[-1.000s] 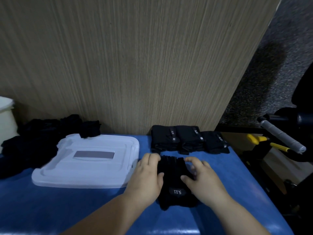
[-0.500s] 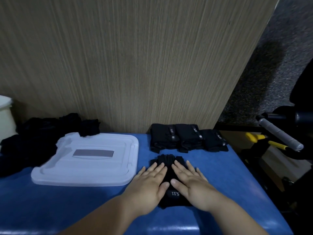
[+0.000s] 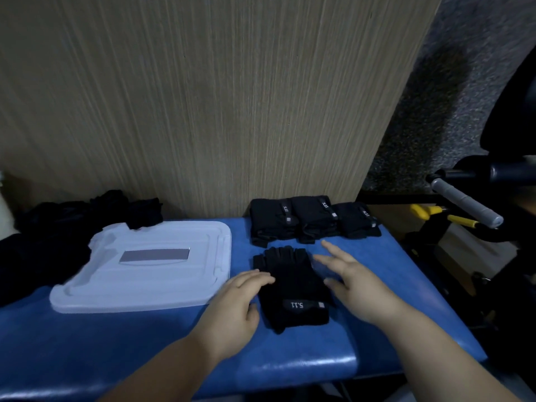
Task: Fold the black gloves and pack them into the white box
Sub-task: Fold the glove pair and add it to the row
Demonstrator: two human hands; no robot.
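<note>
A black glove with a white logo on its wrist strap lies flat on the blue table, fingers pointing away from me. My left hand rests palm down at its left edge, fingertips touching the glove. My right hand hovers just right of it, fingers spread, holding nothing. Three folded black gloves sit in a row behind, against the wooden panel. A white box lid lies to the left. Only a sliver of a white container shows at the far left edge.
A loose pile of black gloves lies at the back left, partly on the lid's corner. The wooden panel stands behind the table. Off the table's right edge are a grey-handled bar and yellow-handled tools.
Both hands lay flat on the glove half a second ago. They have now slid apart to its left and right sides, uncovering the flattened glove.
</note>
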